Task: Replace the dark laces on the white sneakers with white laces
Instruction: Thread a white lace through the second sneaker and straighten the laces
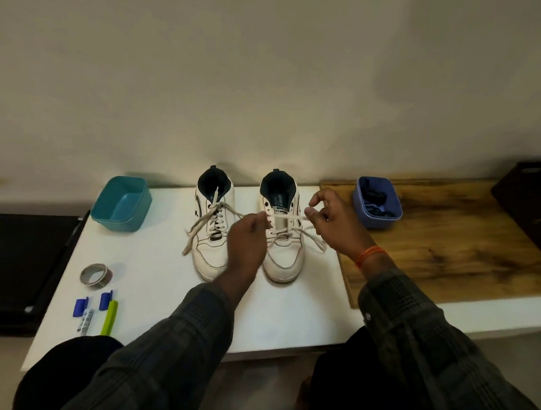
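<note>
Two white sneakers stand side by side on the white table [162,302], toes toward me. The left sneaker [213,238] is laced in white, its loose ends trailing to both sides. A white lace [287,217] runs partway up the right sneaker [282,257]. My left hand [246,240] pinches one end of that lace just left of the shoe. At the shoe's right side my right hand [329,224] pinches the other end. The lace stretches taut across the tongue between them. Dark laces [375,200] lie in a blue tub at the right.
An empty teal tub [120,205] stands at the back left. A tape roll [96,275], blue clips [80,307], and a green pen [109,317] lie front left. The blue tub [384,217] sits on a wooden board [451,252]. Dark objects flank both ends.
</note>
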